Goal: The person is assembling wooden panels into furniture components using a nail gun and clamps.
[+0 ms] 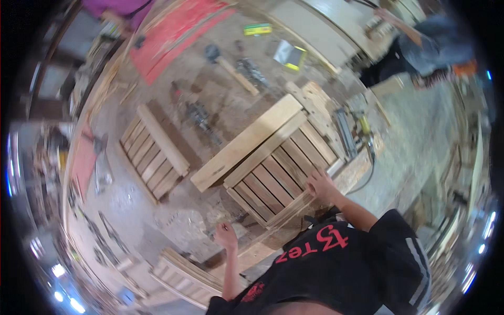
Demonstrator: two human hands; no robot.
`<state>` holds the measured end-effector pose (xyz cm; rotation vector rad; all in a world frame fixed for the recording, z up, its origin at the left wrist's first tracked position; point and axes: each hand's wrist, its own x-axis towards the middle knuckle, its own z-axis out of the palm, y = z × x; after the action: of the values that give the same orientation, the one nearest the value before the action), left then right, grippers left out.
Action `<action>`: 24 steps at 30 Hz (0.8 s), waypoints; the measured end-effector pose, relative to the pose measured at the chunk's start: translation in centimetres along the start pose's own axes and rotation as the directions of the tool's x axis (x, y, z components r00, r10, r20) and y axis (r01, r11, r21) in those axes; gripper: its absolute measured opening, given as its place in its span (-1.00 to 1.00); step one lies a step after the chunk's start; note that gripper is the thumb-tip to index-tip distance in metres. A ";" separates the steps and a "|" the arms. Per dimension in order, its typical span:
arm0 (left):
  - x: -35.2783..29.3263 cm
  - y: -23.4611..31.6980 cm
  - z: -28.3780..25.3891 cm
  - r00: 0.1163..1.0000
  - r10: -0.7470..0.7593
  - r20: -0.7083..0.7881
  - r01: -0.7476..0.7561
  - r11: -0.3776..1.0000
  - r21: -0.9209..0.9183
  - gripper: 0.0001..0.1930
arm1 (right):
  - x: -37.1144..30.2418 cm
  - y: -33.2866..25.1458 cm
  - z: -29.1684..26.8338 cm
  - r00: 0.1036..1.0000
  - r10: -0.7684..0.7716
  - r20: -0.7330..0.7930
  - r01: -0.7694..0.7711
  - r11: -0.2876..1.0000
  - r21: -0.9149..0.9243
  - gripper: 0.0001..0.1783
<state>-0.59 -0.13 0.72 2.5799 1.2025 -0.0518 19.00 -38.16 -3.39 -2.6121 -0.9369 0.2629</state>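
Note:
In front of me lies a slatted wooden panel (pixel 273 181), a frame with several brown slats set side by side. My right hand (pixel 321 185) is on its near right part, fingers bent down onto the slats by the near rail. Against the panel's far side stands a thick pale wooden board (pixel 249 142). My left hand (pixel 227 236) is closed in a fist over the worktable, left of the panel's near corner and apart from it. Something small and dark shows at that fist, too small to name.
A smaller slatted panel (pixel 155 152) lies left, and another slatted piece (pixel 186 281) at the near left. Farther off are a mallet (pixel 231 68), a red sheet (pixel 176 42), and a yellow-green box (pixel 257 29). A power tool (pixel 362 126) with a cable sits right. Two other people stand beyond.

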 end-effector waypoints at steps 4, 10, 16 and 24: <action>0.3 0.7 -0.8 0.992 -0.126 0.017 0.125 0.945 -0.302 -0.81 | 4.0 1.2 0.1 0.935 0.308 0.174 -0.346 0.899 0.267 -0.82; -0.5 -1.1 -0.4 0.939 -0.337 -0.065 0.291 0.882 -0.370 -0.80 | 35.8 1.9 -10.9 0.797 0.042 -0.602 0.128 0.963 0.237 -0.63; 1.0 0.5 0.7 0.937 -0.333 -0.103 0.277 0.891 -0.360 -0.73 | 54.5 6.2 -14.7 0.963 0.054 -0.265 0.133 0.759 0.638 -0.63; 0.8 0.6 -0.2 0.918 -0.388 -0.081 0.355 0.896 -0.267 -0.68 | 48.6 5.3 -13.0 0.988 0.157 -0.001 -0.112 0.706 0.699 -0.57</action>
<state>0.31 0.14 0.92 2.1367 1.6277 0.1810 62.90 -14.14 3.86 -1.9528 -0.4759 0.4693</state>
